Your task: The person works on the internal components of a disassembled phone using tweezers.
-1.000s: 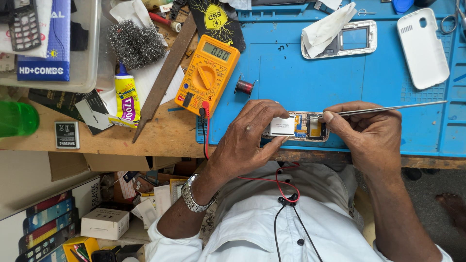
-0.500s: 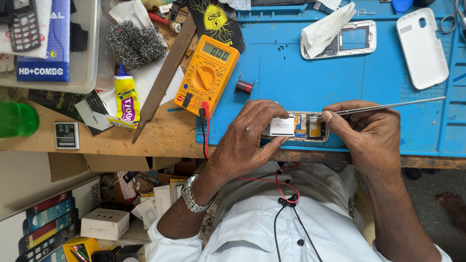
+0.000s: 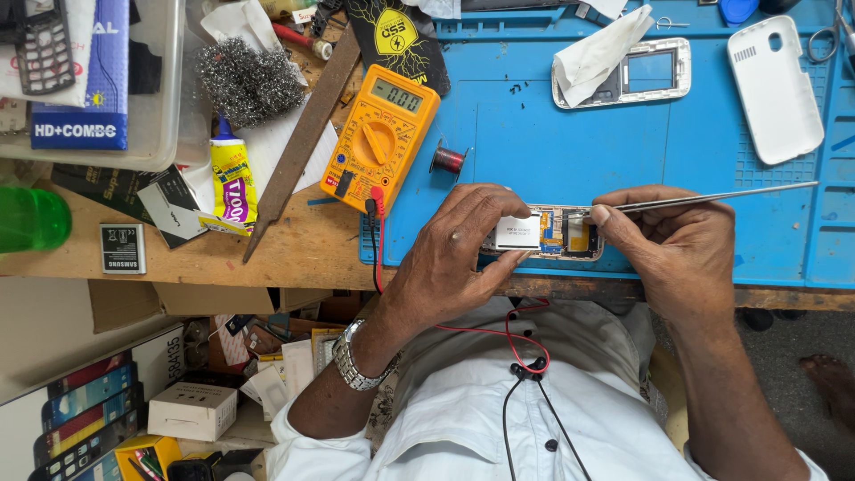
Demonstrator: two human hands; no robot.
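Note:
An opened phone body (image 3: 550, 233) with its circuit board exposed lies on the blue work mat (image 3: 570, 151) near the bench's front edge. My left hand (image 3: 450, 258) holds the phone's left end, fingers curled over it. My right hand (image 3: 672, 245) pinches metal tweezers (image 3: 712, 198), whose tips rest on the board near the phone's middle. The tweezers' long end points right across the mat.
An orange multimeter (image 3: 381, 134) with red and black leads lies left of the phone, beside a small wire spool (image 3: 448, 160). A phone frame with tissue (image 3: 623, 67) and a white back cover (image 3: 775, 85) sit at the far mat. Glue tube (image 3: 233, 183), steel wool (image 3: 248, 80), a file (image 3: 303, 134) clutter the left.

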